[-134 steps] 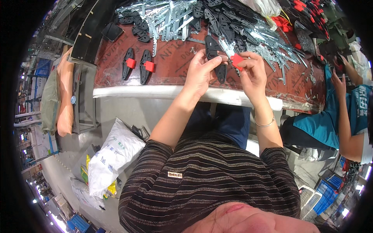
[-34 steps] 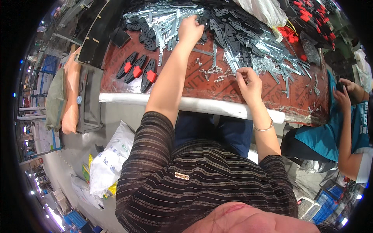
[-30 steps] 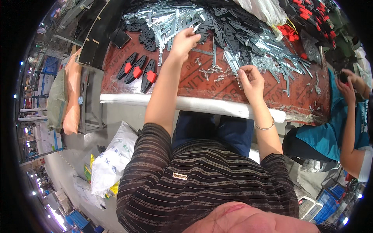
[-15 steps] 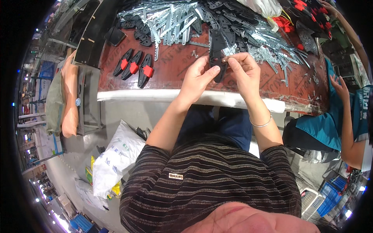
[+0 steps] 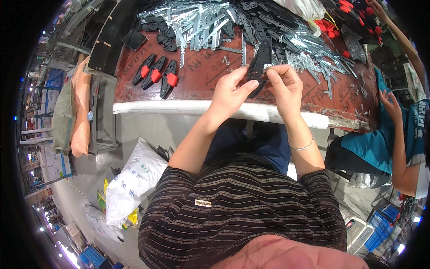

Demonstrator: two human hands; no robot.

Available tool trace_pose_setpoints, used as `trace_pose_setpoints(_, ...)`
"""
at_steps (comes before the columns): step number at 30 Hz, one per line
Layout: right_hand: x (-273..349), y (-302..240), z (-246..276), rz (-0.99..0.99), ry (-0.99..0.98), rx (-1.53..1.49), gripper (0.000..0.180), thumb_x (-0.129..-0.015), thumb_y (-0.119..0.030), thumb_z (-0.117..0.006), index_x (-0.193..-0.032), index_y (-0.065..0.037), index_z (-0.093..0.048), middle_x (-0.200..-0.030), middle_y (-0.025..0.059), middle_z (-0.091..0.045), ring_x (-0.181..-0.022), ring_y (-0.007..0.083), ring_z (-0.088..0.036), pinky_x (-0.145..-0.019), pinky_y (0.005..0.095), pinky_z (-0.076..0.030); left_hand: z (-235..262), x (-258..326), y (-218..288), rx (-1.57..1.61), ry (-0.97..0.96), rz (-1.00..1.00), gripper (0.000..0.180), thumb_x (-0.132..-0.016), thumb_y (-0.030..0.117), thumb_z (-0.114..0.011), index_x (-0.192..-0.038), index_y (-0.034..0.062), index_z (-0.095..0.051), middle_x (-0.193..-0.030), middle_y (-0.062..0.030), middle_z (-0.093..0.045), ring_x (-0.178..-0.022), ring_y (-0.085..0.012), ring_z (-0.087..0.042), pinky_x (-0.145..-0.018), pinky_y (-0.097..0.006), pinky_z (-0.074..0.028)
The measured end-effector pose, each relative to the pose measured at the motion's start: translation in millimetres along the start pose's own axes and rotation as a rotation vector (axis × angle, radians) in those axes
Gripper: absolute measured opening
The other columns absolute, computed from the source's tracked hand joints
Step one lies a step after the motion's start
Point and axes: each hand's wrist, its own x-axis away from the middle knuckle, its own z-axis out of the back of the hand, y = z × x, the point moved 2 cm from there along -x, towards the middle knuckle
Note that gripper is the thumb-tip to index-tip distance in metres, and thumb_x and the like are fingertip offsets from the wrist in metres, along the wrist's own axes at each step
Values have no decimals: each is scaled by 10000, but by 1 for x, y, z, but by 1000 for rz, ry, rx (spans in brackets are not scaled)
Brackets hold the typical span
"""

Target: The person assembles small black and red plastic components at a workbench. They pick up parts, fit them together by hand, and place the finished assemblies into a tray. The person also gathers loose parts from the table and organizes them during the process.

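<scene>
Over the near part of the table, my left hand point(image 5: 230, 93) grips a long black plastic handle piece point(image 5: 262, 57) between thumb and fingers. The piece is tilted, its far end leaning to the right. At its right side, my right hand point(image 5: 286, 88) is closed in a pinch, thumb against fingers; what lies in the pinch is too small to make out. To the left lie three black handle pieces with red blocks on them, the nearest being a black-and-red handle point(image 5: 169, 80). Beyond my hands spreads a pile of toothed metal strips point(image 5: 201, 28).
More black handle pieces point(image 5: 251, 29) are heaped at the back. Small metal parts point(image 5: 302, 62) and red pieces point(image 5: 329, 28) lie to the right. A white roll point(image 5: 179, 106) lines the table's near edge. A person in teal point(image 5: 367, 148) sits at the right.
The black handle piece has tilted, its far end swinging right. My hands have shifted slightly toward me and remain at the piece.
</scene>
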Motion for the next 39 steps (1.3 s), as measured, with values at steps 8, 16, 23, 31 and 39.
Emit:
trace_pose_setpoints(8, 3, -3, 0, -79, 16, -164, 175, -909, -117, -620, -1018, 18, -601, -908, 33, -637, -813, 71, -570, -707, 212, -471, -3, -9, -7, -65, 45, -70, 387, -867, 61, -629, -1240, -1, -549, -955, -27, -617, -821, -78, -561, -735, -228, -478)
trace_pose_setpoints(16, -13, -10, 27, 27, -154, 243, 324, -764, -143, -748, -1014, 19, -621, -966, 74, -616, -888, 147, -595, -753, 269, -481, 0, -29, -14, -376, 63, -259, 311, -845, 94, -673, -1131, -13, -615, -1018, -48, -593, -923, -114, -555, -791, -239, -452)
trace_pose_setpoints(23, -44, -24, 44, 627, -226, 889, 294, -636, -48, -729, -912, -31, -630, -862, 92, -622, -787, 277, -612, -685, 355, -514, -8, -60, -24, -314, 90, -200, 329, -908, 128, -592, -1218, 17, -585, -1004, -64, -592, -856, -112, -582, -745, -244, -497)
trace_pose_setpoints(31, -112, -23, 67, 831, -417, 1103, 421, -680, -28, -667, -1094, -76, -611, -1079, 84, -629, -990, 278, -601, -840, 376, -501, 11, -69, -45, 461, -26, 361, 218, -956, 186, -514, -1107, 31, -536, -977, -70, -639, -810, -127, -649, -647, -270, -555)
trace_pose_setpoints(39, -263, 35, 225, -51, 84, 1657, 282, -826, -137, -551, -1092, -50, -589, -1118, 173, -604, -1057, 335, -566, -899, 426, -453, 14, -82, -39, 430, 22, 310, 227, -910, 127, -558, -1121, 55, -513, -977, -47, -633, -805, -79, -620, -568, -200, -515)
